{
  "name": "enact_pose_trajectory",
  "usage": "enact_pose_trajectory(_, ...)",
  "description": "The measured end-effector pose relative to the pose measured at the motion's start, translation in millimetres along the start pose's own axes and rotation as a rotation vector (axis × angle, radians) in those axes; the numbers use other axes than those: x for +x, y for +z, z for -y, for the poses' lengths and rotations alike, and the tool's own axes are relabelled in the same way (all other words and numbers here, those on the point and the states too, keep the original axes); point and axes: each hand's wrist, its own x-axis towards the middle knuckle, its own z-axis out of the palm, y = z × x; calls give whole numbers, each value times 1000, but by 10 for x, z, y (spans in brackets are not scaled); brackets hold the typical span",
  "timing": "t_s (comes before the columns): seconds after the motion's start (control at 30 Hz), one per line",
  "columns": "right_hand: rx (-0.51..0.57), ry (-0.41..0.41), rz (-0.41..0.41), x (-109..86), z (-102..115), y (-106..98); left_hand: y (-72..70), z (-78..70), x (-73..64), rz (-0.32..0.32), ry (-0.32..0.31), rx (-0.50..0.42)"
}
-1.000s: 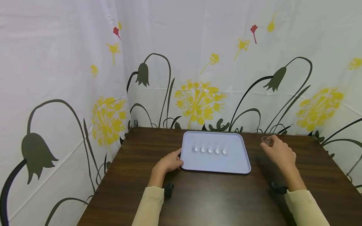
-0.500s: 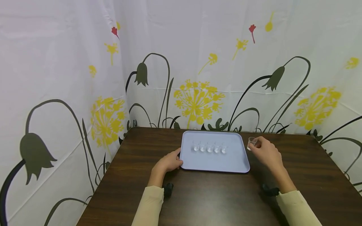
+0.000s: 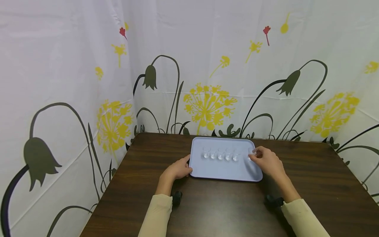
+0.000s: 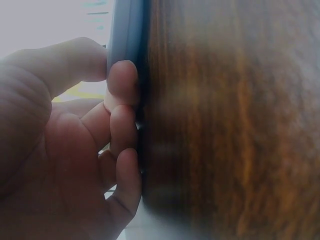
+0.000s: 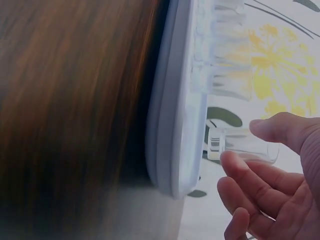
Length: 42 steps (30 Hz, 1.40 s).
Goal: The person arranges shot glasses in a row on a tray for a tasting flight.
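My right hand (image 3: 268,162) pinches a small clear shot glass (image 5: 240,144) between thumb and fingers, upright above the right end of the pale blue tray (image 3: 220,172). In the right wrist view the base of this glass is a little apart from the tray. A row of several similar shot glasses (image 3: 220,155) stands on the tray, left of the held one. At the tray's left edge my left hand (image 3: 177,168) grips the rim, thumb on one side and fingertips (image 4: 123,80) on the other, as the left wrist view shows.
The tray lies near the far edge of a dark brown wooden table (image 3: 219,210). Behind it hangs a white curtain (image 3: 219,33) printed with flowers. A black band (image 3: 273,200) is on the right wrist.
My right hand has carried the shot glass leftward, from beside the tray to over its right end. My left hand stays on the tray's edge, and the row of glasses has not moved.
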Motion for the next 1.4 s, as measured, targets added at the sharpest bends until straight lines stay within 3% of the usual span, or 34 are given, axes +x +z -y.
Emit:
enact_pose_trajectory(0.47, -8, -13, 71, 45, 94, 151, -12, -37, -51, -5, -12, -11)
enact_pose_trajectory(1.07, -11, -4, 109, 28, 129, 153, -22, -65, -111, 8, -21, -33)
enact_pose_trajectory(1.4, 45, -50, 162, 21, 54, 139, 23, -118, -150, 13, -28, -36)
